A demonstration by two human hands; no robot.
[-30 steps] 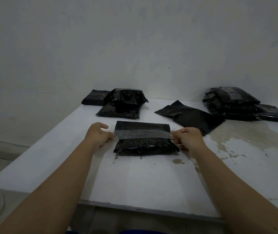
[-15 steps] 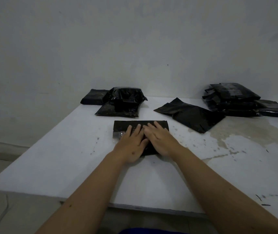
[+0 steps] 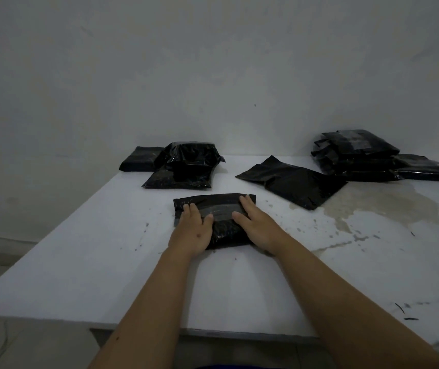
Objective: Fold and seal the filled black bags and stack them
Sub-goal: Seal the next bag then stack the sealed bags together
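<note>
Folded black bag (image 3: 221, 209), glossy and filled, lies flat mid-counter (image 3: 80, 262) with a clear tape strip (image 3: 221, 210) across its top. An unsealed flat bag (image 3: 293, 181) lies behind it toward the far right; a sealed stack (image 3: 365, 158) sits at the far right corner. Three more bags (image 3: 183, 166) are piled at the far left edge.

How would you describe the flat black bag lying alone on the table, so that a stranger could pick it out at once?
Start at the white table and look towards its far right, where a pile of bags sits by the wall. Just left of that pile lies the flat bag. Unlike the plump bags around it, it lies thin, skewed, single and untouched.
</note>
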